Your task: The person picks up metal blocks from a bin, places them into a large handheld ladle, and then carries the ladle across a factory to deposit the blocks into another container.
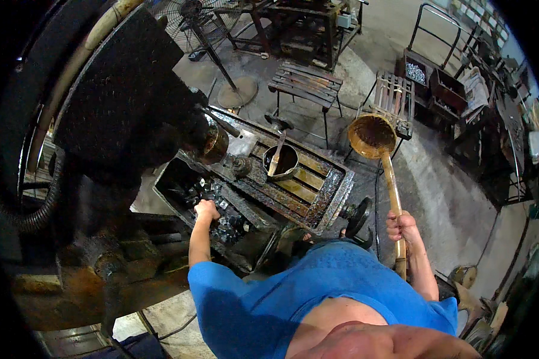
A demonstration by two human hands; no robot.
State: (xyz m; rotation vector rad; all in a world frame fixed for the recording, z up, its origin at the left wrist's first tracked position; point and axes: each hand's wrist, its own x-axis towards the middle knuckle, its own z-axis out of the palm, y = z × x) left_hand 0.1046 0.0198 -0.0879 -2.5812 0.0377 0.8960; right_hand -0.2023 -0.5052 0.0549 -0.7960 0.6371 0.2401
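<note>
Blue shirt cloth (317, 287) filled the bottom of my view, nearest of all, with both my forearms running up and out from it.

On my left stood the big dark machine (120, 96), and below its nose a dark open bin (180, 179) with small metal pieces (230, 221) heaped along its near side. My left hand (206, 209) lay down on those pieces, fingers curled in among them; whether it had closed on any I could not tell. Just to the right of that hand ran the greasy work table (335, 194) with its wooden slats, a dark round pot (283, 160) standing on it and a flat tool leaning in the pot.

Further right, my right hand (401, 227) was wrapped tight around the wooden handle of a long ladle (392, 185). Its long axis ran nearly straight away from me, the butt end below my fist and the round rusty bowl (371, 134) far up, hanging past the table's right end, over the floor in front of a small slatted rack (395, 96). So the bowl lay to the right of the pot and apart from it, while my left hand was the one nearer the bin and the machine.
</note>
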